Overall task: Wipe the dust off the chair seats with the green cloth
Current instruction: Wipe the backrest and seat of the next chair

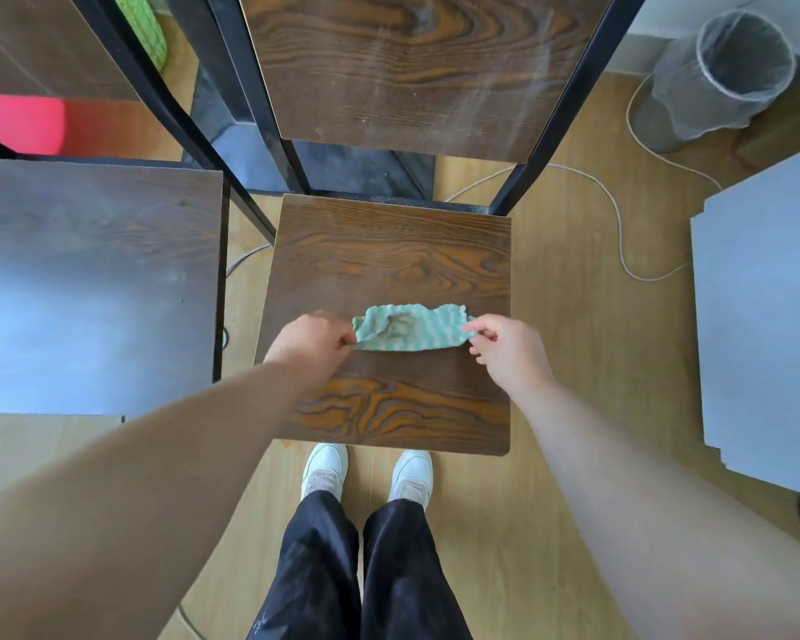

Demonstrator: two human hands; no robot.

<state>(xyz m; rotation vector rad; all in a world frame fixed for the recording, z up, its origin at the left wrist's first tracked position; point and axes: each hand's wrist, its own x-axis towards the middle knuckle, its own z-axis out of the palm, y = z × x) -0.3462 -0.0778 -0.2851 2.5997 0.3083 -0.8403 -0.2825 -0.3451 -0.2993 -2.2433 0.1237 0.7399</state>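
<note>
A green and white striped cloth (pixel 409 328) with a grey dirty patch in its middle is stretched over the wooden chair seat (pixel 389 265) straight in front of me. My left hand (pixel 312 341) pinches its left end. My right hand (pixel 506 348) pinches its right end. The cloth hangs between both hands, folded along its lower edge, just above or on the seat. The chair's wooden backrest (pixel 416 71) with black metal posts rises at the top. A second dark wooden seat (pixel 93 279) lies to the left.
A grey panel (pixel 767 316) stands on the right. A mesh waste bin (pixel 721 76) sits at the top right, with a white cable (pixel 620 233) trailing over the light wood floor. My white shoes (pixel 366 473) stand at the seat's front edge.
</note>
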